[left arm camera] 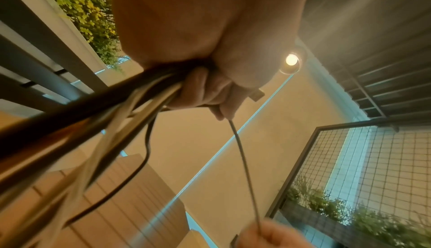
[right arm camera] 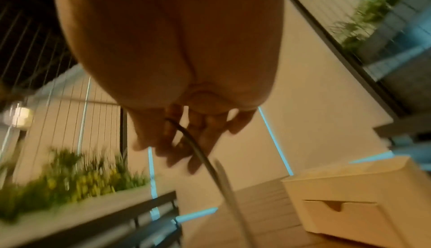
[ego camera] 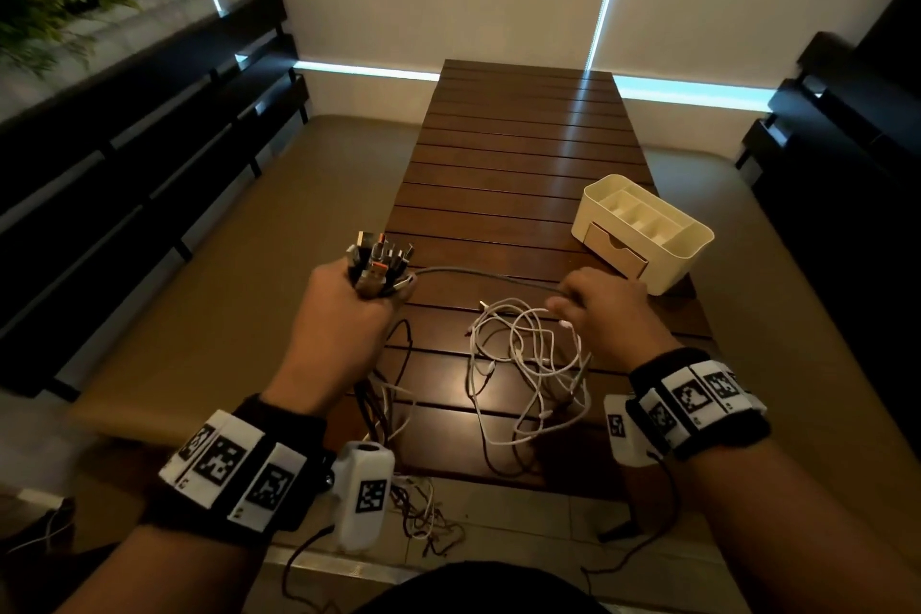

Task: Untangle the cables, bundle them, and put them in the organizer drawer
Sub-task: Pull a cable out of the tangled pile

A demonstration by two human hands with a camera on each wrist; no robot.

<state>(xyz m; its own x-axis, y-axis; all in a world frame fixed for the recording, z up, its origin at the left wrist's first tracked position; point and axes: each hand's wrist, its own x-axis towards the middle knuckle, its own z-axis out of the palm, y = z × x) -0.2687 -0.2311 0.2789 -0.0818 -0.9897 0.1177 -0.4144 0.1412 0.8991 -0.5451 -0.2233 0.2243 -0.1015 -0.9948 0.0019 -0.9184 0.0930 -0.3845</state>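
My left hand grips a bunch of cable plugs in a fist, plugs pointing up, at the table's left edge. The cables trail down from the fist. A grey cable runs taut from that fist to my right hand, which pinches it between the fingers. The grey cable leaves those fingers downward. A loose tangle of white cables lies on the table below the right hand. The cream organizer stands at the right, its drawer closed.
The slatted wooden table stretches away ahead. Several cables hang over its near edge onto the tiled floor. Dark benches line the left side, and dark furniture the right.
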